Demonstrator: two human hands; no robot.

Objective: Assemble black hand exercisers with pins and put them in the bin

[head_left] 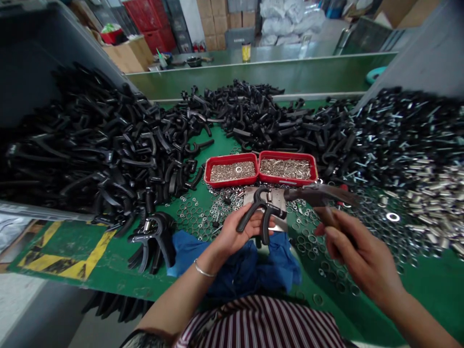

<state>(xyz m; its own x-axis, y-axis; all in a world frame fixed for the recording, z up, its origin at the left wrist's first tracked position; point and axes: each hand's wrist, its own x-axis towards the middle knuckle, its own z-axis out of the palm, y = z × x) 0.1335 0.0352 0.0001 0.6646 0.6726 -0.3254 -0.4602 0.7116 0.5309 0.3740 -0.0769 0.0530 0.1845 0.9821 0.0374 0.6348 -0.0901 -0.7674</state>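
My left hand (237, 229), palm up with curled fingers, holds a black two-armed clamp (266, 212) over a small metal plate (250, 195). The clamp's two handles point toward me, and its round end lies on the plate. My right hand (348, 241) is wrapped round the wooden handle of a hammer (331, 217), right of the clamp; the hammer's head is smeared by motion. Behind the plate stand a red tray of tiny metal parts (232, 183) and a red tray of small pins (288, 181), side by side.
Black clamp parts (137, 145) are heaped at the left and back. Bolts (402, 125) and metal sleeves (431, 203) pile up at the right. Loose rings (197, 212) scatter round the plate. A blue cloth (235, 270) lies at the front edge, beside several clamps (154, 239).
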